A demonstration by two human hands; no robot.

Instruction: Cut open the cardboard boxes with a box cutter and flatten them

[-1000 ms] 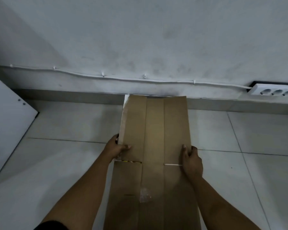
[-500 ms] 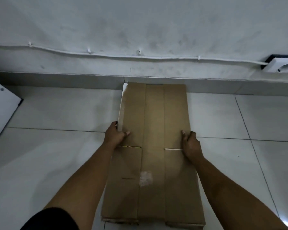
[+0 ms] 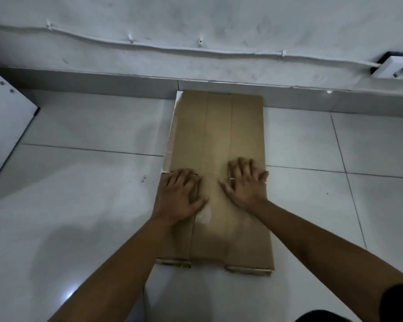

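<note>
Both hands [image 3: 215, 194], seemingly flat, on the flattened cardboard box [image 3: 219, 135].

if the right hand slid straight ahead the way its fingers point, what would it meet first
Only more flattened cardboard: the right hand lies flat on it, fingers pointing toward the wall. Past the cardboard's far edge the first obstacle looks like the baseboard, though depth is unclear.

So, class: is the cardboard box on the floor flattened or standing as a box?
Flattened. The cardboard box lies flat on the tiled floor, with both open palms, left hand and right hand, pressing it down.
</note>
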